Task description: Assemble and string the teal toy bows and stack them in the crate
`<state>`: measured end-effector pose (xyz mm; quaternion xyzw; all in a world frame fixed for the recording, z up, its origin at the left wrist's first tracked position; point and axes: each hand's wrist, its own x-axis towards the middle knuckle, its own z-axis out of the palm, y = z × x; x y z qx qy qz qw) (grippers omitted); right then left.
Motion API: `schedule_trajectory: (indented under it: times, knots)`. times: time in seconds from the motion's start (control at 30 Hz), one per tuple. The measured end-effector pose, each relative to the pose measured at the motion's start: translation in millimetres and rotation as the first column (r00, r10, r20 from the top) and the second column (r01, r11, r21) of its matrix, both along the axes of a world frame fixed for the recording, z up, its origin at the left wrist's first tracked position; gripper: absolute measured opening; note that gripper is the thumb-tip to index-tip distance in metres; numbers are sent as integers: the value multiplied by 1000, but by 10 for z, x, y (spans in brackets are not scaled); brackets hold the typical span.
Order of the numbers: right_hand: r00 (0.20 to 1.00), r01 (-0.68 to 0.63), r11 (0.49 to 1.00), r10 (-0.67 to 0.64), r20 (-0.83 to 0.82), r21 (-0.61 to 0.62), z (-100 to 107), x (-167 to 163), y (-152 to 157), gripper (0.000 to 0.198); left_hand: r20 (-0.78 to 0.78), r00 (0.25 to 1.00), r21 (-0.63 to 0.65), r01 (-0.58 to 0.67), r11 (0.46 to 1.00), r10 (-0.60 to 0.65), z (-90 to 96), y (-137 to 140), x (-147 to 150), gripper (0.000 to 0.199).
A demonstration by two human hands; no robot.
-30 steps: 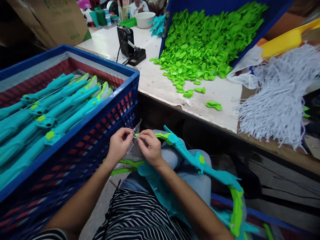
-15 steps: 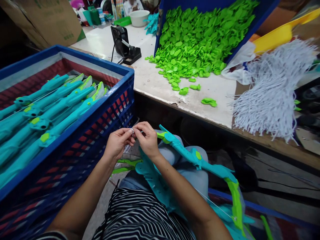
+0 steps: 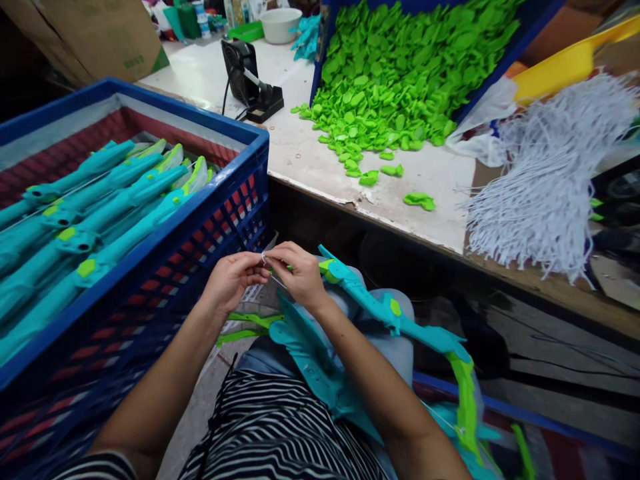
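String [image 3: 263,257], white, shows as a small curl at the fingertips where the two hands meet, above the lap. The left grip [image 3: 233,280] pinches it between thumb and forefinger, its other fingers loosely curled. The right grip [image 3: 300,273] is likewise pinched closed on it; whether it also has hold of anything behind those fingers, I cannot tell. One strand slants down from beneath the right grip.

A teal and green bow [image 3: 373,301] runs from just beside the right grip, across the knees [image 3: 400,350], to a green limb [image 3: 466,400] well to the right. Below the right grip, another teal piece [image 3: 310,347] lies on the lap, its green prongs [image 3: 250,320] pointing left beneath the left grip.

Left of the left grip stands a blue crate [image 3: 225,176] holding more bows [image 3: 125,237]. Beyond both grips, the worktop [image 3: 310,170] bears green parts [image 3: 385,87] spilling from a blue bin [image 3: 537,17]. Left of them is a black stand [image 3: 243,70]; far right of the right grip lie white cords [image 3: 545,173]. Farthest ahead are a bowl [image 3: 281,28] and, leftward, a box [image 3: 95,40].
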<state>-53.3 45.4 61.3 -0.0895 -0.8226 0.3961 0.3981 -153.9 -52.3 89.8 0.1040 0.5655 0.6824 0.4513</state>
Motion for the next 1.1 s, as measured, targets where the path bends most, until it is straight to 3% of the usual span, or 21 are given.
schedule_trajectory:
  times: [0.2,0.4,0.5,0.6,0.7,0.9,1.1]
  knots:
    - [996,31,996,-38,78,78,49,47,-19,16,-198,975,-73,89,993,-102,-38,-40,-31,28]
    - [996,32,982,-17,83,-187,-40,104,-37,13,-310,936,-155,121,981,-164,-46,-60,0,30]
    - [997,-11,977,27,75,-211,-79,161,-44,14,-258,932,-204,207,957,-256,-62,-99,-28,30]
    - [997,-32,990,41,60,-141,-99,206,-79,15,-235,918,-245,262,933,-319,-93,-132,-52,30]
    - [998,-9,998,12,56,-56,-121,234,-113,16,-316,885,-262,266,928,-343,-108,-151,-45,30]
    - [994,-10,993,-2,107,116,-202,276,-97,18,-582,700,-290,296,910,-414,-39,-155,1,26]
    - [916,170,944,-257,308,284,-223,202,-220,15,-679,612,-336,231,913,-405,-15,-213,49,25]
